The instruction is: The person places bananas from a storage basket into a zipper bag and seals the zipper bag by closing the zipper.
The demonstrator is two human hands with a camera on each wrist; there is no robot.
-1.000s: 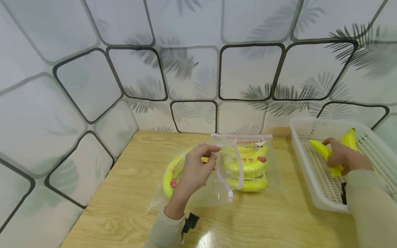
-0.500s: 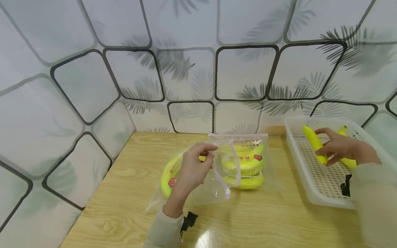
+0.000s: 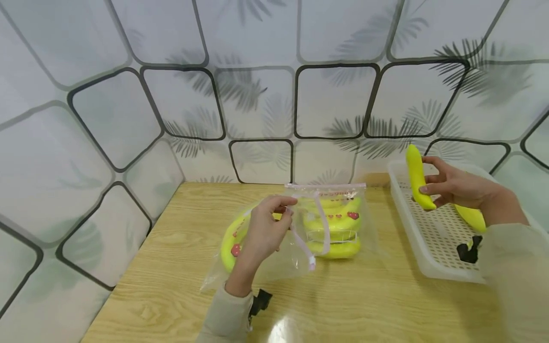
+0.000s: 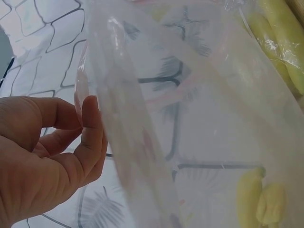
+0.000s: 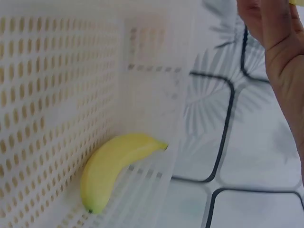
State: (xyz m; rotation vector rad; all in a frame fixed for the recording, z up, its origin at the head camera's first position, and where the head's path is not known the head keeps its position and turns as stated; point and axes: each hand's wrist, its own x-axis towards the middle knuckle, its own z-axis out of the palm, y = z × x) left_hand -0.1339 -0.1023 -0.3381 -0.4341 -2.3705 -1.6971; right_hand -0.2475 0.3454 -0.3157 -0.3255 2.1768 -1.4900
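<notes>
My left hand (image 3: 263, 231) pinches the edge of a clear zip bag (image 3: 283, 267), whose pink-edged mouth stands parted. A yellow banana (image 3: 230, 245) shows inside that bag, partly behind the hand. In the left wrist view, thumb and fingers of the left hand (image 4: 57, 147) meet at the bag's film (image 4: 137, 156). My right hand (image 3: 461, 188) holds another banana (image 3: 415, 176) nearly upright, raised over the left side of a white plastic basket (image 3: 410, 236). One more banana (image 5: 111, 166) lies in the basket, against its wall in the right wrist view.
Behind and right of the held bag lies a second zip bag (image 3: 336, 221) with several bananas inside and a pink slider strip on top. Both bags rest on a wooden table (image 3: 343, 305). A patterned wall covering (image 3: 261, 162) rises directly behind the table.
My right hand has lifted the banana out of the basket, moving up and to the left and turning it more upright. The left hand stays at the bag's edge.
</notes>
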